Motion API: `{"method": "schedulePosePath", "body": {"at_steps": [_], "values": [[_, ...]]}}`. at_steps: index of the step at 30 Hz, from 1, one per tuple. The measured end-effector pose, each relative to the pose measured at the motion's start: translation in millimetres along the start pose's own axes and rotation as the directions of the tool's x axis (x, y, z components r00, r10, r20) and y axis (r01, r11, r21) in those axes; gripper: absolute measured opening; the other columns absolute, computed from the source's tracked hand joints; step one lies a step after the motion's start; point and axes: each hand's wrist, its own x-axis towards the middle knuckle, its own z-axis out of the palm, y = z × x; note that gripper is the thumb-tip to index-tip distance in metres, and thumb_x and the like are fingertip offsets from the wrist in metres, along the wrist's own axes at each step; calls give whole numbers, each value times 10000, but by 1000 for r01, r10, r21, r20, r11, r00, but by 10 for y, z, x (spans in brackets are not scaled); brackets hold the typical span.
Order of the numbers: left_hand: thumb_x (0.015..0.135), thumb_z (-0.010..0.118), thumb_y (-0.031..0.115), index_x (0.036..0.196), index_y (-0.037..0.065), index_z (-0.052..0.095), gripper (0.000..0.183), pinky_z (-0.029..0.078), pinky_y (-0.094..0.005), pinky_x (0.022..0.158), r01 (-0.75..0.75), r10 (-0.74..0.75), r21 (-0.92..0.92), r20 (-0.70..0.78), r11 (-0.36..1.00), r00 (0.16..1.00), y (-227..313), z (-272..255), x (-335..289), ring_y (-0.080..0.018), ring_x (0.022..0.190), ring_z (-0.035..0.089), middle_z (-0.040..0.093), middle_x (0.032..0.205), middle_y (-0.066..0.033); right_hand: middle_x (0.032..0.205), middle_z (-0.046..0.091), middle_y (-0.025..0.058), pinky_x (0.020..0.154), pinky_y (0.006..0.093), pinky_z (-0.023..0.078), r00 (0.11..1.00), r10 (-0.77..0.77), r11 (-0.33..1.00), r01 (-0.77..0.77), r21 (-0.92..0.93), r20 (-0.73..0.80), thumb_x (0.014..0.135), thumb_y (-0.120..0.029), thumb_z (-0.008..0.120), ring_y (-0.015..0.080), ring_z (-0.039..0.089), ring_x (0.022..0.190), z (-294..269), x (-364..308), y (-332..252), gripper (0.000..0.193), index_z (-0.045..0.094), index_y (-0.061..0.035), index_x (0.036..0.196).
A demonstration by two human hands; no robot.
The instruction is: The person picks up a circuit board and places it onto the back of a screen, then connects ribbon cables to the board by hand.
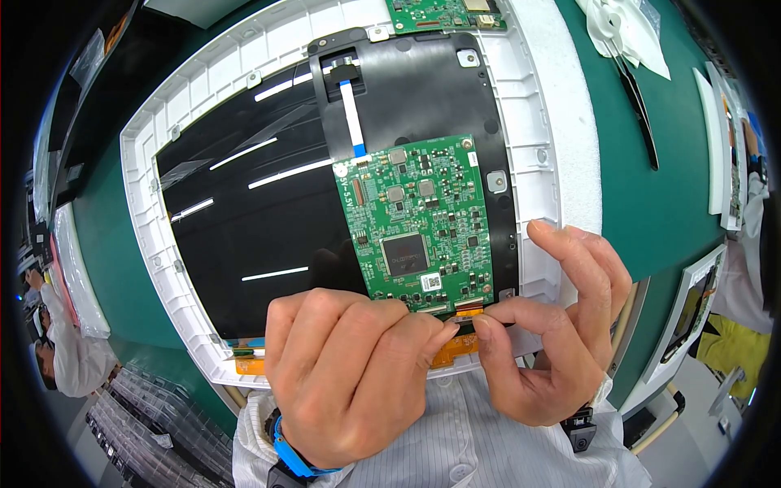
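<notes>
A green circuit board [443,207] lies on a black plate [415,89] within a white plastic frame [533,183]. Along the board's near edge, an orange flat ribbon cable [469,310] meets a connector. My right hand [561,325] pinches this cable between thumb and index finger, its other fingers raised. My left hand [346,366] is closed just left of the cable, fingertips pressed together at the board's edge; what they hold is hidden. A wider orange flex strip [454,350] shows beneath the hands. At the board's far edge, a white-and-blue flat cable [351,114] runs to a black socket.
A glossy black panel [244,211] fills the frame's left side. Tweezers [639,114] rest on the green mat [659,211] at right, near a crumpled white wrapper [622,32]. Another green board [443,15] sits at the top. Other people's sleeves show at both sides.
</notes>
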Motion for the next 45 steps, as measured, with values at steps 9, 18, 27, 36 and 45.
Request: {"method": "schedulePosePath", "body": {"at_steps": [9,18,27,36,45], "values": [[656,908,93,779,74,717,228,384,-362,652,13,-13,-13,23,1000,1000,12,-17,22,-208,690,586,641,738,-25,1389,656,210,1084,510,431,1000,-13,998,13,-54,-3,748,-82,826,425,533,1302,9,-11,-18,129,714,-65,812],[652,905,97,779,72,719,227,389,-363,653,17,-17,-12,20,1000,1000,17,-7,16,-208,690,587,641,736,-28,1367,666,210,1067,519,448,999,-29,997,27,-78,-19,763,-94,828,431,552,1277,28,-8,-18,132,711,-64,815],[651,904,97,778,76,725,221,383,-359,648,13,-13,-7,-4,1000,1000,7,10,5,-202,682,586,645,734,-26,1333,685,209,1063,528,451,999,-29,998,27,-62,-28,756,-97,830,432,560,1265,34,-12,-10,128,718,-54,802],[644,904,92,793,77,739,222,378,-354,648,10,-9,-40,10,999,1000,6,10,26,-198,680,589,652,742,-22,1339,684,199,1063,520,451,1000,-15,998,14,-56,-15,732,-100,838,423,550,1283,14,-11,-14,134,726,-69,798],[650,912,106,801,78,746,226,388,-357,655,18,-17,-33,26,999,1000,14,-4,21,-196,696,589,654,745,-18,1336,690,188,1070,503,434,1000,-12,999,11,-36,-28,701,-77,824,415,548,1286,23,-21,-5,130,715,-85,771]]}}
